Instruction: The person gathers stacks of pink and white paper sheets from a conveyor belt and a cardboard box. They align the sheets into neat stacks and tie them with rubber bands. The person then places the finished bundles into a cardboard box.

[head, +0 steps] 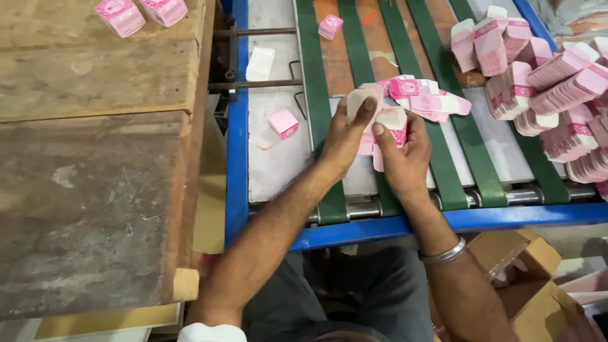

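I see a small stack of flat pink-and-white cartons (387, 130) pinched between both sets of fingers, held just above the green belts (316, 95). My left hand (345, 136) closes its fingers on the stack's left edge; my right hand (405, 155) grips its lower right side. Just beyond the fingertips more flat cartons (427, 98) fan out, and big bundles (557, 101) pile up well to the right.

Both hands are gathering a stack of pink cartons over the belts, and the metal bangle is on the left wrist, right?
Not quite. The head view shows the bangle on the right wrist. The rest stands: left hand and right hand hold a stack of pink cartons over the green belts.
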